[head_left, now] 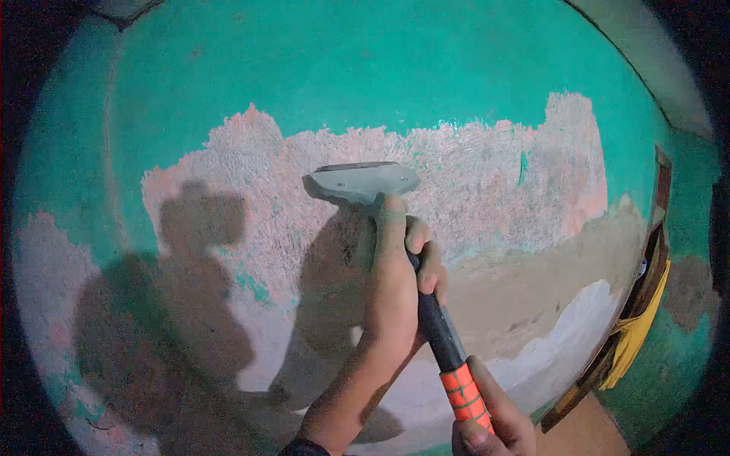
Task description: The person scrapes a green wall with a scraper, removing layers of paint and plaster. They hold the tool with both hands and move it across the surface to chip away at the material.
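A long-handled scraper with a wide grey head is held up against the wall, its blade edge facing upward on the bared plaster. My left hand wraps the upper black shaft just below the head, thumb pointing up along it. Lower down, my right hand grips the orange section of the handle, which has dark bands across it. Green paint covers the upper wall. Around the scraper head lies a rough pinkish-white stripped patch with a ragged upper border.
Small green paint remnants cling to the stripped patch. Below right is a brown bare area. A yellow cloth hangs by a wooden frame at the right. My shadow falls on the wall at left.
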The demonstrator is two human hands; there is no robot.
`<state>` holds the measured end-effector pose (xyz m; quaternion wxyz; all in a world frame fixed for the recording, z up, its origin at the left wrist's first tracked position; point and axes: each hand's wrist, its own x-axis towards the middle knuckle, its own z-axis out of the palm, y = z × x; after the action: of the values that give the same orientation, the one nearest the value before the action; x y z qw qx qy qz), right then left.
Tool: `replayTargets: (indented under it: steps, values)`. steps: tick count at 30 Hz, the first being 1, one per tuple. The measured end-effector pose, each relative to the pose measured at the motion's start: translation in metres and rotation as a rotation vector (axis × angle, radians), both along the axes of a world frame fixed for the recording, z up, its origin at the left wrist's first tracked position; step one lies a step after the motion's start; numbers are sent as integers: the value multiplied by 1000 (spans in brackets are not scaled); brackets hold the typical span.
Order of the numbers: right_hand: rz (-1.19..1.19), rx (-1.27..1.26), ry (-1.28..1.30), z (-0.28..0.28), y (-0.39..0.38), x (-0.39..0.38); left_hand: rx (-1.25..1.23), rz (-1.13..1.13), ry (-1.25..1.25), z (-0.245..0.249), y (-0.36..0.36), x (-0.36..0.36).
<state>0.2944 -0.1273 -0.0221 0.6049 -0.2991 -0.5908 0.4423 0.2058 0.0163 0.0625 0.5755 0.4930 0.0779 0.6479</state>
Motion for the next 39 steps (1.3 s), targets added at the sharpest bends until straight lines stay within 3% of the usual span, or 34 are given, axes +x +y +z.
replayTargets:
  steps: [4, 7, 13, 22, 25, 31, 39]
  values:
    - [-1, -20, 25, 17, 3, 3, 68, 19, -1, 17, 5, 6]
    - [-3, -76, 47, 14, -5, 5, -26, 13, -34, 10, 1, 9]
    - [-16, -134, 53, 30, -14, 12, -11, -119, -154, 17, -5, 13]
    - [-74, 17, -96, 27, -2, 20, 18, -58, -115, 24, -10, 12]
    - [-49, -57, 12, 39, -7, 18, 61, -54, -197, 27, 3, 18]
    - [2, 21, -26, 38, -5, 21, 73, -54, -185, 28, 4, 17]
    - [-23, -69, 49, 49, -14, 14, 51, -13, -184, 34, -11, 13]
